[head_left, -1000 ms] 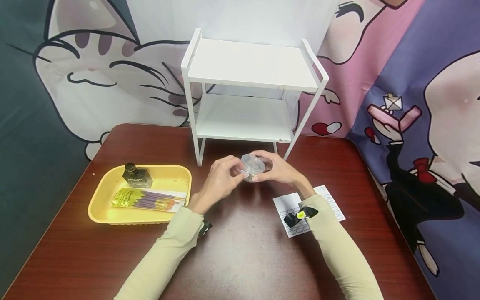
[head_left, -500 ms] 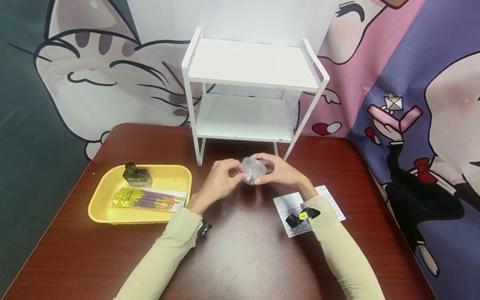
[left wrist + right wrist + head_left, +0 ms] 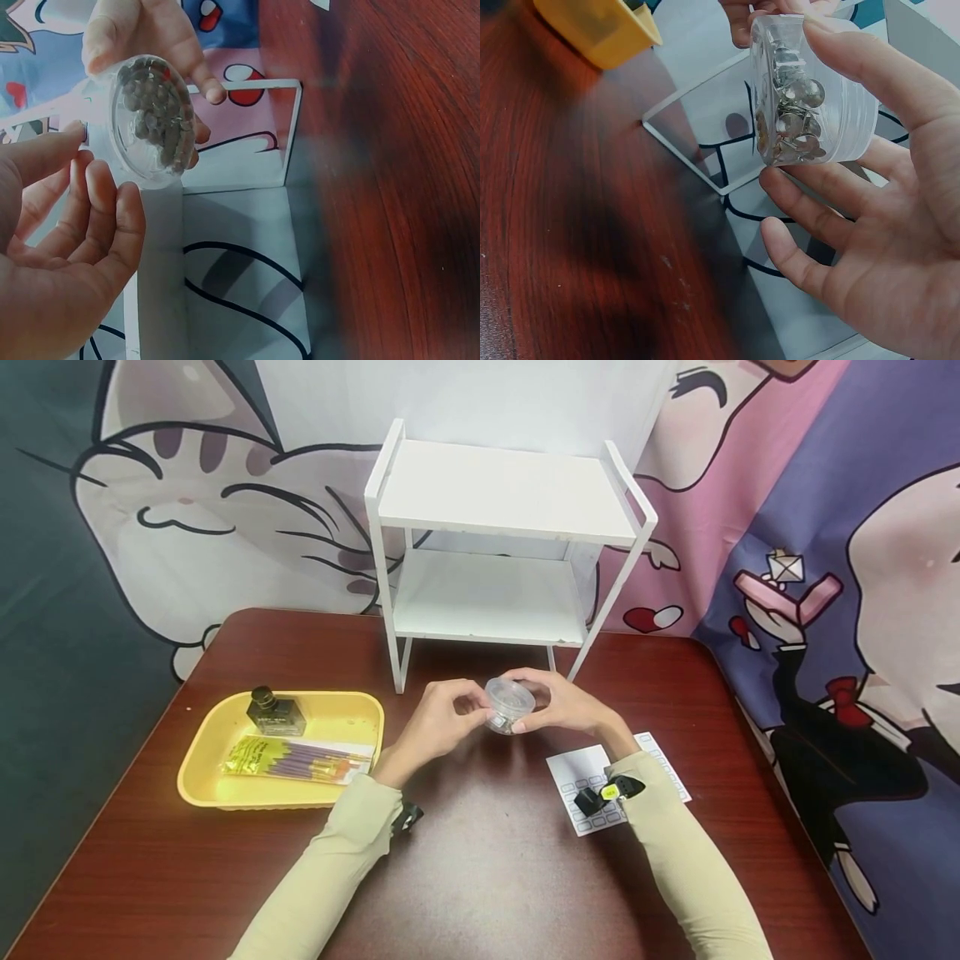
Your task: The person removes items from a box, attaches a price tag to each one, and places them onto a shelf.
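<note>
A small clear round jar [image 3: 510, 700] of metal thumbtacks is held above the brown table, just in front of the white shelf. My right hand [image 3: 566, 702] grips it from the right, thumb over the top and fingers beneath. In the right wrist view the jar [image 3: 810, 90] lies on its side between that thumb and the fingers [image 3: 817, 210]. My left hand [image 3: 438, 722] meets the jar from the left, fingertips pinching its lid end. In the left wrist view the jar [image 3: 150, 120] shows its tack-filled face, and my curled left fingers [image 3: 97, 210] sit beside it.
A white two-tier shelf [image 3: 510, 527] stands at the back of the table [image 3: 480, 877]. At the left, a yellow tray [image 3: 202, 781] holds a black ink bottle [image 3: 276, 712] and a pack of brushes [image 3: 296, 758]. A white label sheet [image 3: 577, 772] lies under my right wrist.
The jar has shifted slightly right and down between both hands, and the right fingers have turned a little around it. Nothing else has moved.
</note>
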